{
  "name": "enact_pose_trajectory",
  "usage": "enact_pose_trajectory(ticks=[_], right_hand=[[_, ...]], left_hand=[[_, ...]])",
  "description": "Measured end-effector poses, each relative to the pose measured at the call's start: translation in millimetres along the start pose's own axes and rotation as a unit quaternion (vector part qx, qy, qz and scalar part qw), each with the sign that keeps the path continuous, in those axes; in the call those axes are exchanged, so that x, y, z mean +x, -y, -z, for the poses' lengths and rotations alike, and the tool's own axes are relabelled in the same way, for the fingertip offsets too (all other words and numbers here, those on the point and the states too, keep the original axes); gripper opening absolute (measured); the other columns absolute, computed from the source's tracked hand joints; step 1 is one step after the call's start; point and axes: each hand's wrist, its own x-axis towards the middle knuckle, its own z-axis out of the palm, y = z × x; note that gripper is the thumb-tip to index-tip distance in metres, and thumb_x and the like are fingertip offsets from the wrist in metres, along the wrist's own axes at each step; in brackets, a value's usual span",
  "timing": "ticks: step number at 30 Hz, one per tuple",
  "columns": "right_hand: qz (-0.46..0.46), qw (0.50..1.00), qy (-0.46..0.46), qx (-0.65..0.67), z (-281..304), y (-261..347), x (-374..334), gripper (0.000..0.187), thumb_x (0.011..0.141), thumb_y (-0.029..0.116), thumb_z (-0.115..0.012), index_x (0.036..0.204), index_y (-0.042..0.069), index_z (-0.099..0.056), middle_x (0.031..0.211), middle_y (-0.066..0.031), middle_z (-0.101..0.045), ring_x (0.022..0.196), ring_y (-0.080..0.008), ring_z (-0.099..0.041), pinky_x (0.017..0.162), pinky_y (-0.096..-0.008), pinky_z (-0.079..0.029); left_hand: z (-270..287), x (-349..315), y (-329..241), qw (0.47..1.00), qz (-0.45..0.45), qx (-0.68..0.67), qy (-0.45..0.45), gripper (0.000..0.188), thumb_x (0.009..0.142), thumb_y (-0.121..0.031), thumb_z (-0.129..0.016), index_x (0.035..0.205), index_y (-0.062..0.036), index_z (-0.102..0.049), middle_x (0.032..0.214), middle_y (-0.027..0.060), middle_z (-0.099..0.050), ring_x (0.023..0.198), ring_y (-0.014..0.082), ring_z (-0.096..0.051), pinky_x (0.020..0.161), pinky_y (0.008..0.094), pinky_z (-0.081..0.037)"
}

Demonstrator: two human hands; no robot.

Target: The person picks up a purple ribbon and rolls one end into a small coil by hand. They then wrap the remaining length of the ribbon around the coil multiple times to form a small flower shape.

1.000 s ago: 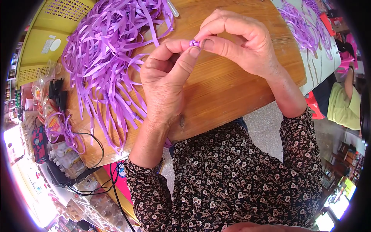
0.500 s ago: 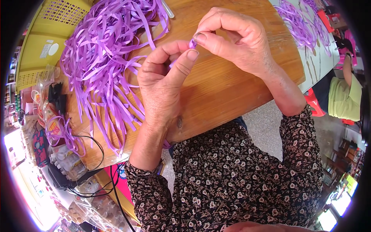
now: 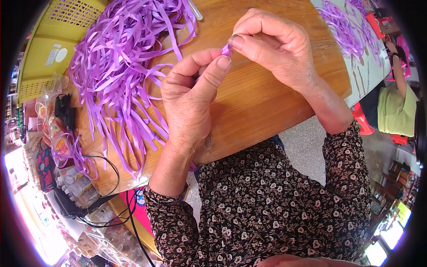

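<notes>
Between my two hands a short piece of purple ribbon (image 3: 226, 50) shows above the wooden table (image 3: 262, 100). My left hand (image 3: 191, 89) pinches its lower part between thumb and forefinger. Thumb and forefinger of my right hand (image 3: 278, 49) close on its upper end. The rest of this ribbon is mostly hidden behind my left hand. A big loose heap of purple ribbons (image 3: 120, 58) lies to the left of my hands, with its strands spread toward the table's near edge.
A yellow plastic basket (image 3: 38, 66) stands at the far left. Black cables (image 3: 118, 178) and bagged goods (image 3: 80, 187) lie along the left edge. More purple ribbons (image 3: 342, 35) rest on a white table (image 3: 362, 78) at right, where another person (image 3: 396, 109) is partly visible.
Both hands have shifted slightly to the right, and a bit more ribbon shows between my fingertips. The other person's arm at the far right has moved.
</notes>
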Motion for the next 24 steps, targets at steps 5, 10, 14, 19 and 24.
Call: enact_pose_trajectory(ticks=[5,10,14,19,24], right_hand=[[-0.011,1.000,-0.018,0.002,-0.3,-2.9,-1.6,0.004,0.081,0.003,-0.064,0.083,0.000,-0.063,0.078,-0.0006,-0.062,0.075,-0.0063,-0.055,0.068,-0.0216,-0.044],[-0.024,0.999,-0.026,0.016,0.3,-6.6,-1.0,0.007,0.082,0.007,-0.064,0.085,0.001,-0.064,0.079,-0.0004,-0.062,0.076,-0.0060,-0.056,0.069,-0.0213,-0.045],[-0.040,0.999,-0.026,0.021,0.4,-7.0,-0.8,0.008,0.082,0.008,-0.065,0.085,0.001,-0.064,0.080,-0.0008,-0.063,0.077,-0.0063,-0.056,0.070,-0.0211,-0.045],[0.064,0.998,-0.011,-0.012,2.2,-7.6,3.9,0.013,0.081,0.010,-0.066,0.092,0.004,-0.065,0.085,-0.0022,-0.063,0.079,-0.0114,-0.058,0.074,-0.0247,-0.046],[0.185,0.962,0.030,-0.198,4.5,18.3,12.3,0.018,0.074,0.009,-0.069,0.091,0.005,-0.065,0.086,-0.0046,-0.061,0.078,-0.0219,-0.058,0.069,-0.0292,-0.046]], left_hand=[[2.8,0.8,0.3,1.000,0.009,0.004,0.008,0.012,0.086,-0.009,-0.061,0.095,-0.0022,-0.065,0.061,-0.0066,-0.050,0.044,0.0010,-0.026,0.040,0.0190,-0.017],[4.7,0.5,0.7,1.000,0.014,-0.012,0.012,0.012,0.085,-0.009,-0.062,0.093,-0.0012,-0.065,0.059,-0.0068,-0.048,0.043,0.0010,-0.024,0.040,0.0193,-0.016],[1.7,0.0,-1.3,1.000,0.014,-0.006,-0.007,0.012,0.085,-0.009,-0.062,0.093,-0.0006,-0.065,0.057,-0.0068,-0.046,0.043,0.0010,-0.024,0.041,0.0193,-0.015],[7.3,-0.3,-0.2,1.000,0.017,-0.017,0.008,0.010,0.084,-0.007,-0.064,0.092,-0.0013,-0.066,0.063,-0.0069,-0.051,0.049,-0.0005,-0.031,0.043,0.0168,-0.020],[5.4,-0.3,-1.0,0.999,0.018,-0.014,0.027,0.010,0.085,-0.005,-0.063,0.093,-0.0004,-0.066,0.076,-0.0034,-0.061,0.065,-0.0002,-0.048,0.055,0.0134,-0.035]])
